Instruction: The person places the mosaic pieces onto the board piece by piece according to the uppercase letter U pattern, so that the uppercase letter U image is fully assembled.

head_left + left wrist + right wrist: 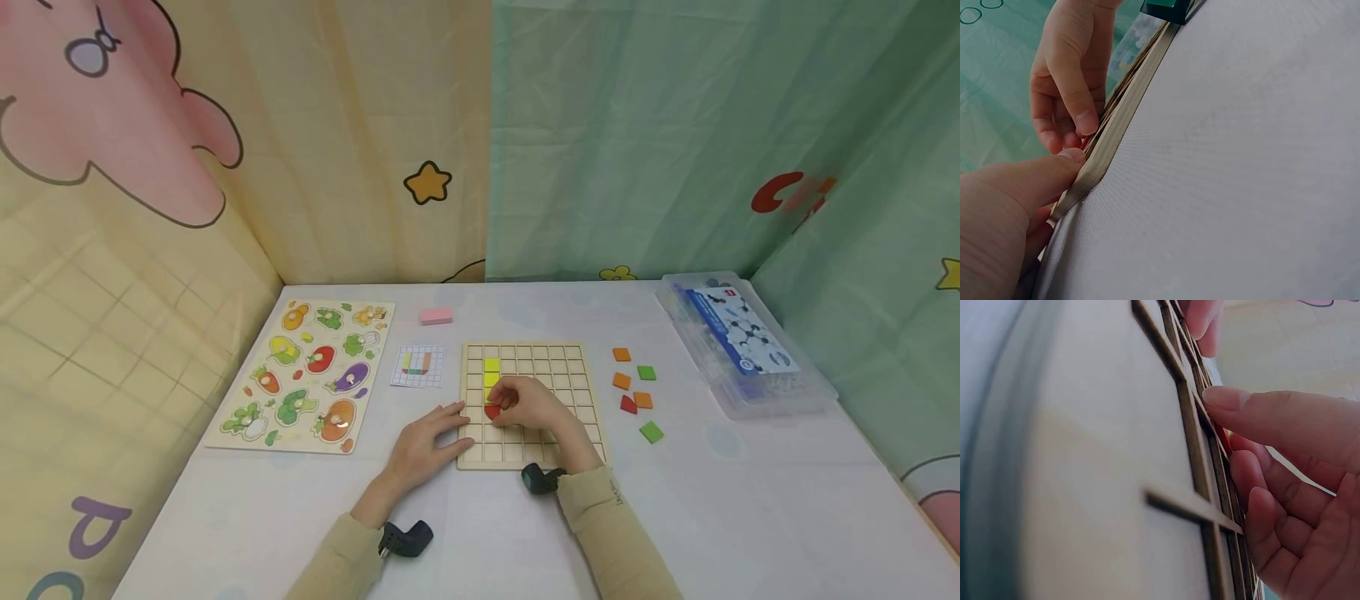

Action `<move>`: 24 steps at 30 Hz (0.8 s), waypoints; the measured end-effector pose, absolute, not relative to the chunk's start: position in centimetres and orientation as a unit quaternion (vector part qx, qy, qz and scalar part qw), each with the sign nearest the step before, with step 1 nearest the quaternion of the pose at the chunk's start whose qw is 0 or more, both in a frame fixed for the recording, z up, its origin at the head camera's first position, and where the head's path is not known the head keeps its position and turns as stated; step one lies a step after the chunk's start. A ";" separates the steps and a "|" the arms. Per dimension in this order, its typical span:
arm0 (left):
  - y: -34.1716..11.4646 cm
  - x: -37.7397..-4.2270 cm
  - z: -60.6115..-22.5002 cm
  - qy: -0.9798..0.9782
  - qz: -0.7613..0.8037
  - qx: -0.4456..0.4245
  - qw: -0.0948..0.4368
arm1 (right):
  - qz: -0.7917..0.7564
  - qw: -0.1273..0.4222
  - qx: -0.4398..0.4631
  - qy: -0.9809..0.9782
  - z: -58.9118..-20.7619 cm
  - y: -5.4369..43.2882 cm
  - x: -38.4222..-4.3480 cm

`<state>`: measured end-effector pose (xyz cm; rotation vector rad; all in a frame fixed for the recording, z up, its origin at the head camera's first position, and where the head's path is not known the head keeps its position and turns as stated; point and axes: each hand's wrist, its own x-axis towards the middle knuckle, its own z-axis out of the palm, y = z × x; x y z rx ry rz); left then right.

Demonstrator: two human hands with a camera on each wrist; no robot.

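A wooden grid board (540,450) lies on the table, with a column of yellow square tiles (491,365) in its left part. Below the yellow tiles, my right hand (531,408) pinches a red tile (492,412) at the grid. The right wrist view shows a sliver of the red tile (1223,439) between thumb and curled fingers; the rest of it is hidden. My left hand (423,446) rests against the board's left edge, fingers extended. In the left wrist view, its thumb (1047,178) lies along the board's edge (1116,125).
A card with a coloured grid pattern (417,367) lies left of the board, below a pink block (436,317). Farther left is a vegetable puzzle board (307,429). Loose orange (622,355), green (652,432) and red tiles (628,405) lie at right, near a clear plastic box (742,346).
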<state>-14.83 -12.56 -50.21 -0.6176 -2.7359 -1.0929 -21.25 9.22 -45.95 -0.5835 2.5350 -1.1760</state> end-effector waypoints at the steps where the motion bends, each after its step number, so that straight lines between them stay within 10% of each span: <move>1: -12.6 -14.8 -50.2 -0.907 -0.362 -0.204 0.065 | -0.411 0.144 -0.204 0.877 -45.9 9.3 -21.3; 24: -12.6 -14.6 -50.1 -0.904 -0.371 -0.203 0.067 | -0.461 0.108 -0.174 0.863 -44.1 19.9 -22.9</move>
